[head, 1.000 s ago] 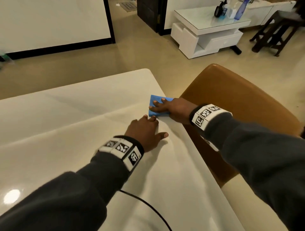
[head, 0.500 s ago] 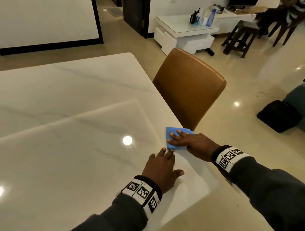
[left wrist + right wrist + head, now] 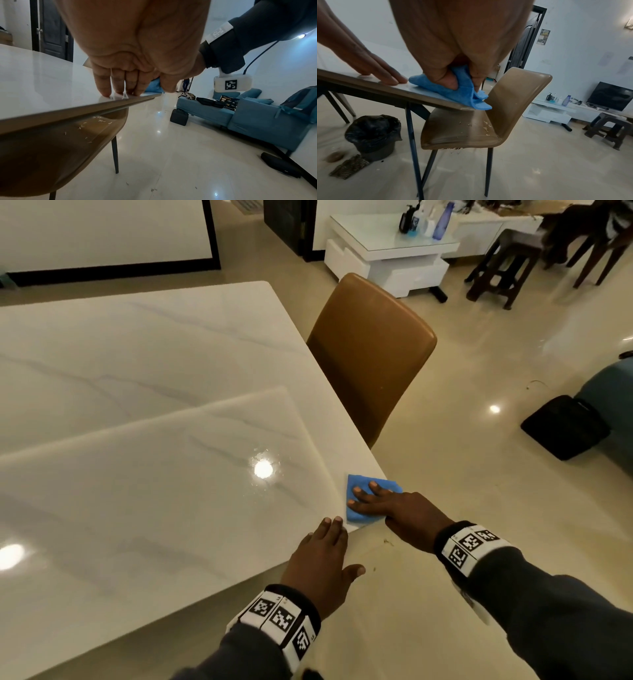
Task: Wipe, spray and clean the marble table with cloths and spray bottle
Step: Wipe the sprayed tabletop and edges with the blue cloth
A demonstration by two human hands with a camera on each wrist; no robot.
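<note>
The white marble table (image 3: 137, 371) fills the left of the head view. A folded blue cloth (image 3: 356, 513) lies at the table's near right corner, one end hanging over the edge (image 3: 481, 106). My right hand (image 3: 368, 494) presses down on it with straight, spread fingers; in the right wrist view the cloth bunches up around the thumb (image 3: 448, 81). My left hand (image 3: 329, 539) lies flat on the marble just left of the cloth, its fingertips (image 3: 120, 92) at the table's edge, holding nothing.
A brown chair (image 3: 370, 354) stands tucked under the table's right side, with crumbs on its seat (image 3: 476, 125). A black-lined bin (image 3: 371, 134) sits under the table. On the floor lies a black bag (image 3: 565, 426). Bottles stand on a low white unit (image 3: 387, 244).
Both hands and the cloth have slid along the table's right edge toward me, from beside the chair back to the near corner.
</note>
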